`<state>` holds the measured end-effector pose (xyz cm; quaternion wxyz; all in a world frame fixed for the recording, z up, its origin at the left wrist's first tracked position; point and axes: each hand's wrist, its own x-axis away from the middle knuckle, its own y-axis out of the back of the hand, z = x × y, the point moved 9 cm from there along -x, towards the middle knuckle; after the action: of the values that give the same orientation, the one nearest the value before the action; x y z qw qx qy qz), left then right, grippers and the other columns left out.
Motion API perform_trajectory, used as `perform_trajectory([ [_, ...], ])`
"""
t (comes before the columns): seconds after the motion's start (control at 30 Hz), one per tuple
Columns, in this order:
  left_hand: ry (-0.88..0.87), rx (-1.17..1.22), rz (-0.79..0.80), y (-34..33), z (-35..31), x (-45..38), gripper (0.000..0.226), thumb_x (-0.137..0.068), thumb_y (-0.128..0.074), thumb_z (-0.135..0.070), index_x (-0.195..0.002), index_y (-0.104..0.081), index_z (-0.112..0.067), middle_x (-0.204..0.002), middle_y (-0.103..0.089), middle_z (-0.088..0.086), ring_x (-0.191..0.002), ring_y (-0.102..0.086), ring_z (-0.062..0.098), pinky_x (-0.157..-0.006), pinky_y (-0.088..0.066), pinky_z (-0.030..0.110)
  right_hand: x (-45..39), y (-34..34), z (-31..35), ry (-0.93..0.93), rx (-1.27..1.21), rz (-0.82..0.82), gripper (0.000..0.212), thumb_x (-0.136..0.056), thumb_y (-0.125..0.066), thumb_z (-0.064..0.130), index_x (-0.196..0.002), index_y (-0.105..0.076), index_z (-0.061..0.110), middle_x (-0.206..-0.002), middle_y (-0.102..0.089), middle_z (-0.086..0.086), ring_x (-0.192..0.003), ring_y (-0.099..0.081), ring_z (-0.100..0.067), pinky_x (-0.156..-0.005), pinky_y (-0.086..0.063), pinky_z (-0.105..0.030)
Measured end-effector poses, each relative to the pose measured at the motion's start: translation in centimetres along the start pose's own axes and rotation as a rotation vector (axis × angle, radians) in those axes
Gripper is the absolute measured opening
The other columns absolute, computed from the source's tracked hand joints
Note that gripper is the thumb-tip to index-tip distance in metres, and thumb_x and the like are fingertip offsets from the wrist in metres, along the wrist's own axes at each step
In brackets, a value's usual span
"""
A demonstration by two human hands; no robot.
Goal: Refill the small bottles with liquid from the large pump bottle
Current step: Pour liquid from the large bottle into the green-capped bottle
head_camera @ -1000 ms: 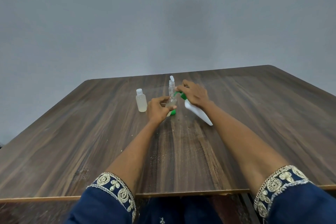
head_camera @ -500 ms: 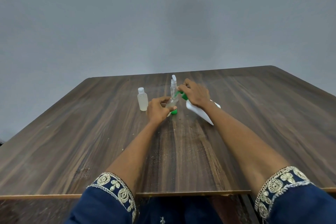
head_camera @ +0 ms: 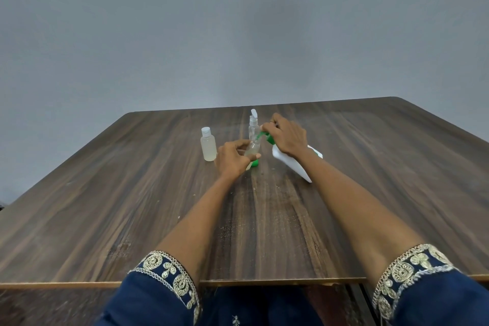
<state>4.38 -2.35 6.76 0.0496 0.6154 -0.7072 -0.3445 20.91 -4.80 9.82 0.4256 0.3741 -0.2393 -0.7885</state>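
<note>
My left hand (head_camera: 230, 157) grips a small clear bottle (head_camera: 252, 149), tilted, with a green cap (head_camera: 255, 163) lying just below it on the table. My right hand (head_camera: 287, 137) holds the large white pump bottle (head_camera: 291, 165) by its green pump head (head_camera: 265, 136), leaned over so the nozzle points at the small bottle's mouth. A second small bottle (head_camera: 208, 147) with a white cap and pale liquid stands upright to the left. A third clear bottle (head_camera: 253, 124) with a flip-top stands behind the hands.
Everything sits on a dark wooden table (head_camera: 132, 206) whose near edge runs along the bottom of the view. A plain grey wall rises behind it. Blue embroidered sleeves cover both of my arms near the camera.
Both hands have stayed at the same spot. The white pump bottle has tilted slightly more, with its base swinging a little to the right.
</note>
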Motion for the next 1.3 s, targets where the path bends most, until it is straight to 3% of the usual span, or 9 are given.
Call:
perform_trajectory([
  [0.1, -0.001, 0.003, -0.010, 0.2, 0.0, -0.1, 0.047, -0.070, -0.080, -0.031, -0.113, -0.067, -0.018, -0.106, -0.071, 0.002, -0.090, -0.062, 0.009, -0.073, -0.046, 0.025, -0.2, -0.2, -0.3, -0.014, 0.011, 0.032, 0.049, -0.082, -0.044, 0.059, -0.085, -0.054, 0.010, -0.086, -0.068, -0.005, -0.082, -0.058, -0.024, -0.065, -0.032, -0.033],
  [0.23, 0.009, -0.007, -0.010, 0.3, 0.1, 0.0, 0.046, -0.069, -0.080, -0.032, -0.112, -0.067, -0.019, -0.106, -0.071, 0.000, -0.091, -0.063, 0.010, -0.073, -0.044, 0.024, -0.3, -0.6, -0.6, -0.034, -0.011, 0.066, 0.038, -0.089, -0.048, 0.053, -0.082, -0.048, 0.016, -0.088, -0.068, -0.006, -0.081, -0.057, -0.024, -0.069, -0.036, -0.036],
  [0.33, 0.005, -0.022, 0.001, 0.1, 0.4, 0.0, 0.047, -0.068, -0.081, -0.033, -0.111, -0.068, -0.020, -0.106, -0.071, -0.001, -0.090, -0.063, 0.009, -0.075, -0.049, 0.027, -0.1, -0.5, -0.3, -0.016, 0.017, 0.028, 0.037, -0.082, -0.040, 0.053, -0.078, -0.046, 0.017, -0.082, -0.065, -0.005, -0.079, -0.056, -0.026, -0.066, -0.034, -0.034],
  [0.43, 0.001, -0.025, 0.012, -0.1, 0.6, 0.1, 0.047, -0.068, -0.081, -0.032, -0.111, -0.068, -0.020, -0.106, -0.071, 0.000, -0.091, -0.064, 0.011, -0.078, -0.051, 0.029, 0.1, -0.4, 0.0, 0.011, 0.058, -0.001, 0.032, -0.090, -0.044, 0.045, -0.075, -0.043, 0.016, -0.071, -0.055, -0.001, -0.073, -0.051, -0.025, -0.065, -0.033, -0.033],
  [0.63, -0.002, -0.008, -0.008, 0.2, 0.5, -0.1, 0.046, -0.068, -0.081, -0.033, -0.111, -0.068, -0.019, -0.105, -0.071, 0.000, -0.084, -0.060, 0.007, -0.075, -0.049, 0.028, -0.2, -0.6, -0.4, -0.054, 0.046, 0.046, 0.056, -0.074, -0.040, 0.064, -0.085, -0.054, 0.011, -0.081, -0.068, -0.001, -0.079, -0.058, -0.024, -0.073, -0.039, -0.036],
  [0.8, 0.003, -0.010, -0.003, 0.1, 0.6, -0.2, 0.047, -0.069, -0.081, -0.032, -0.112, -0.068, -0.018, -0.106, -0.071, 0.001, -0.083, -0.058, 0.006, -0.074, -0.047, 0.027, -0.2, -0.7, -0.3, -0.058, 0.041, 0.053, 0.056, -0.073, -0.039, 0.065, -0.086, -0.053, 0.012, -0.083, -0.068, -0.003, -0.081, -0.059, -0.024, -0.071, -0.036, -0.036],
  [1.03, 0.011, -0.023, 0.002, -0.2, 0.6, -0.3, 0.046, -0.068, -0.081, -0.034, -0.110, -0.069, -0.022, -0.106, -0.071, -0.002, -0.085, -0.060, 0.006, -0.072, -0.046, 0.024, 0.3, 0.0, 0.5, -0.030, 0.012, 0.010, 0.036, -0.070, -0.035, 0.054, -0.062, -0.035, 0.018, -0.058, -0.045, 0.005, -0.064, -0.043, -0.020, -0.057, -0.026, -0.029],
  [1.2, 0.014, -0.008, -0.011, 0.0, 0.6, -0.4, 0.045, -0.069, -0.081, -0.033, -0.111, -0.068, -0.020, -0.106, -0.071, -0.001, -0.086, -0.061, 0.007, -0.075, -0.048, 0.026, -0.4, -0.5, -0.5, -0.058, 0.027, 0.043, 0.042, -0.087, -0.048, 0.054, -0.078, -0.052, 0.013, -0.078, -0.064, -0.002, -0.078, -0.055, -0.023, -0.068, -0.033, -0.034],
  [1.3, 0.015, -0.014, -0.007, -0.1, 0.8, -0.5, 0.046, -0.069, -0.081, -0.034, -0.111, -0.068, -0.020, -0.106, -0.071, -0.001, -0.090, -0.063, 0.010, -0.074, -0.048, 0.026, -0.4, -0.7, -0.7, -0.069, 0.019, 0.051, 0.045, -0.090, -0.048, 0.051, -0.085, -0.056, 0.007, -0.082, -0.065, -0.003, -0.079, -0.055, -0.023, -0.070, -0.034, -0.035],
])
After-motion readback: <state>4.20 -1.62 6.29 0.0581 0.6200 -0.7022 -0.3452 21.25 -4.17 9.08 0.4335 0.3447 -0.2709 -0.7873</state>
